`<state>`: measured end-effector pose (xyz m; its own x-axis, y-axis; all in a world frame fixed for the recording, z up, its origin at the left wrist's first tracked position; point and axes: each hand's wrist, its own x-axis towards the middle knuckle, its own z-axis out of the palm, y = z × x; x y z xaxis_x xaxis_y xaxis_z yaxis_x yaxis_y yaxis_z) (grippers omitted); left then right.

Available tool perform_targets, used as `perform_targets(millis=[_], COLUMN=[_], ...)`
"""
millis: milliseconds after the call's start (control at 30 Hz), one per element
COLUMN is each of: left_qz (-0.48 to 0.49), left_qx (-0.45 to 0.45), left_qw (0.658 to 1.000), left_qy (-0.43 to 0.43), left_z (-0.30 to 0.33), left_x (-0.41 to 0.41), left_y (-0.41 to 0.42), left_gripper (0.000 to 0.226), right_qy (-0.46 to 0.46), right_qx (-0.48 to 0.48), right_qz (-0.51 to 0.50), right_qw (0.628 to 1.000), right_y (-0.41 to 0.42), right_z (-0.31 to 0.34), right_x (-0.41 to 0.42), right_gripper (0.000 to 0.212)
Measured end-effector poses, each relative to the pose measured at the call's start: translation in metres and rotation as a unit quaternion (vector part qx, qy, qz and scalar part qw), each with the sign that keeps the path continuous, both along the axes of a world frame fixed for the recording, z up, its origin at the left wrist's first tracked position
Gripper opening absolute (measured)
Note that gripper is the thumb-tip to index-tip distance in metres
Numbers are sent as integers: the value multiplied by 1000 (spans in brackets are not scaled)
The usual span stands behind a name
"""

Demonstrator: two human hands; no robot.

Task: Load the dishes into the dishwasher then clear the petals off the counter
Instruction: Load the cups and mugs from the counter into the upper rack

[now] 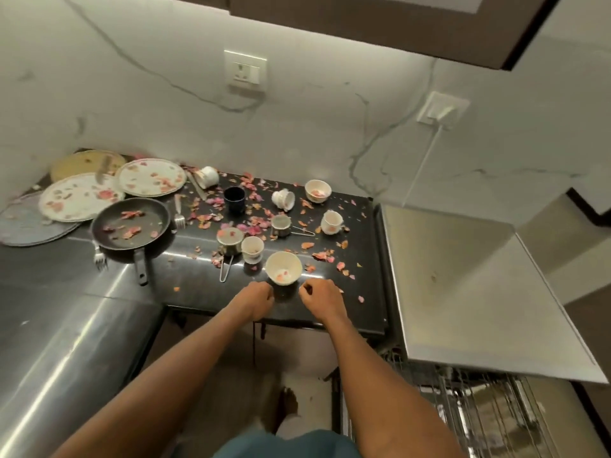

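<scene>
Left hand (256, 300) and right hand (322, 297), fingers curled and holding nothing, flank the bowl (283, 268) on the petal-strewn surface (198, 279).

A cream bowl (283, 268) holding a few petals stands near the front edge of the dark counter (185, 279). The left hand (256, 300) and right hand (322, 297) sit just in front of the bowl, one on each side, fingers curled, holding nothing. Behind the bowl stands a small white cup (252, 248); far left of the bowl lies a black frying pan (130, 223).
</scene>
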<state>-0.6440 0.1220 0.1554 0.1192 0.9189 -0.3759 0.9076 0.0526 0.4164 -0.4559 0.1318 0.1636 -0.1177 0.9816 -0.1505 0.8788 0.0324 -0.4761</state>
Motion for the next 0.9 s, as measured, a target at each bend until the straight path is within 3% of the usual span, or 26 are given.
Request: perform_targets(millis=[300,500,700,900], left_qz=[117,184,241,259], left_qx=[36,84,75,74], left_qw=[992,979,968,963], left_qy=[-21,-36,-12,-17], left_z=[4,14,-1,-12], left_x=[-45,-64,-83,-107], left_y=[49,87,102,123], left_gripper=[29,37,22,22], right_qy=[-21,15,12,32], right_qx=[18,44,81,51], right_qz=[94,112,135,152], right_qw=[995,993,987,987], right_y=[86,139,171,210], right_z=[-7,-17,-19,-24], right_x=[-59,-90,-116,-146], right_gripper=[28,26,24,23])
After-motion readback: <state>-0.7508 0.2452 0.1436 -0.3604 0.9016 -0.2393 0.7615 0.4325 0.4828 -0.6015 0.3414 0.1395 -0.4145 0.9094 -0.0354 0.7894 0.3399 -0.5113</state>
